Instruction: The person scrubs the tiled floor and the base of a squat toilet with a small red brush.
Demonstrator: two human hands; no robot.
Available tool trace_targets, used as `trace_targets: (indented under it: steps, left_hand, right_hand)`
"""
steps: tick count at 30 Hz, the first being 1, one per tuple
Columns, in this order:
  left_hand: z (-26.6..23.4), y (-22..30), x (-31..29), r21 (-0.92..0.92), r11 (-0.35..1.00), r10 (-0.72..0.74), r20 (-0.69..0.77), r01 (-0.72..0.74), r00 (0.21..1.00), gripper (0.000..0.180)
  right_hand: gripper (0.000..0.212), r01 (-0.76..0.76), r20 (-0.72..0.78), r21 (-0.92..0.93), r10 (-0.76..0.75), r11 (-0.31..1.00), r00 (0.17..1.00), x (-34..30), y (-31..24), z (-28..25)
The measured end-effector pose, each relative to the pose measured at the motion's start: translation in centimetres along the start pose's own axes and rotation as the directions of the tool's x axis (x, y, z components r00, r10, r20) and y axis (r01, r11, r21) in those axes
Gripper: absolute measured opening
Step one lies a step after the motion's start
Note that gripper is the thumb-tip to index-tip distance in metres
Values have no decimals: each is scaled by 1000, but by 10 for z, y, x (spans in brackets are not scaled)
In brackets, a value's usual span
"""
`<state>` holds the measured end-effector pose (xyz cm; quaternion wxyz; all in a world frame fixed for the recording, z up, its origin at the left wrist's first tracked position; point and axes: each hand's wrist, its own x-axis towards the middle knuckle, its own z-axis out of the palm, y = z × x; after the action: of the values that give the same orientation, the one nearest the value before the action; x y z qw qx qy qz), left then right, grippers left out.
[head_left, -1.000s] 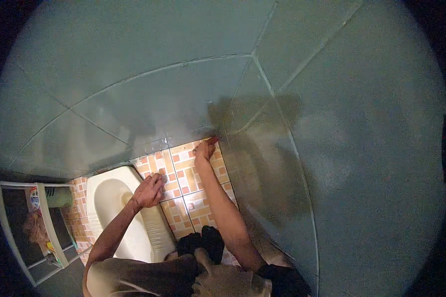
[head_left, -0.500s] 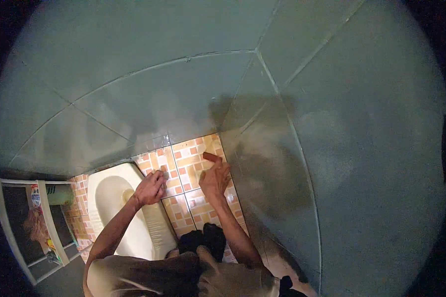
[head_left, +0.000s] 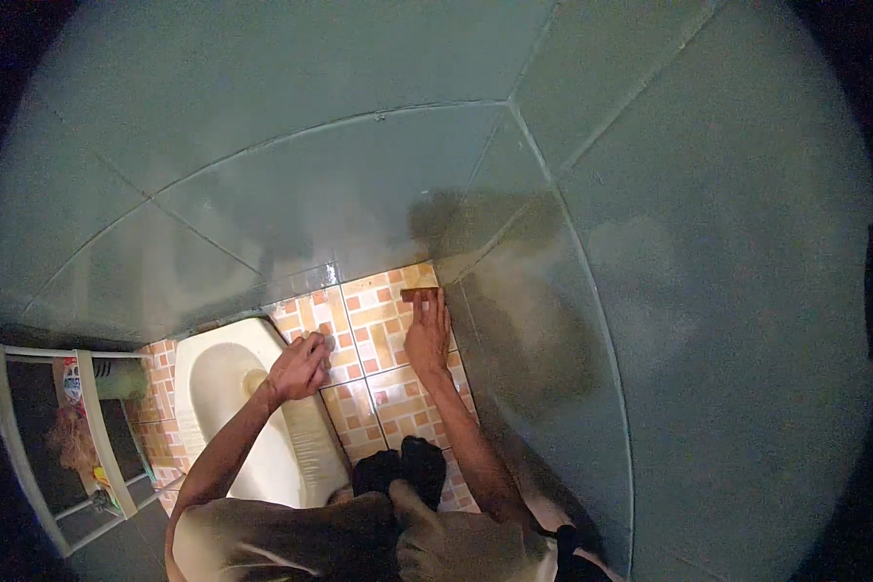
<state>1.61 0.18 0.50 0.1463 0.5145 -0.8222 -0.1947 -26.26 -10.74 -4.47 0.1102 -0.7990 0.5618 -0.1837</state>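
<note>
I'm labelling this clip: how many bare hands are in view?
2: the left hand is by the right edge of the squat toilet; the right hand is at the reddish-brown bar. No others show.

Dull grey-green walls [head_left: 262,68] meet a shiny orange, yellow and white patterned tile floor [head_left: 373,335]. A white-framed open rack [head_left: 106,436] stands at left.
</note>
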Motion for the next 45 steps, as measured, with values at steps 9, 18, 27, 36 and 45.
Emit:
trace_targets:
  steps: [9,18,27,36,45]
  left_hand:
    - [-1,4,4,25,1000,-5,35,4,999,35]
    - [-4,2,-1,55,998,-3,20,2,1000,36]
    - [-1,3,5,-2,1000,15,-21,-15,1000,31]
    - [-3,2,0,57,998,26,-31,-24,999,35]
    - [0,2,5,15,1000,16,23,-16,1000,41]
  right_hand:
    - [62,-145,-40,-138,141,980,989,36,-16,17]
    - [86,-327,193,-232,373,916,907,11,-47,-6]
    - [75,-275,128,-165,297,947,946,20,-18,10]
    - [59,36,83,-371,-5,928,997,15,-15,8]
    - [53,8,-52,-296,-25,955,998,42,14,32]
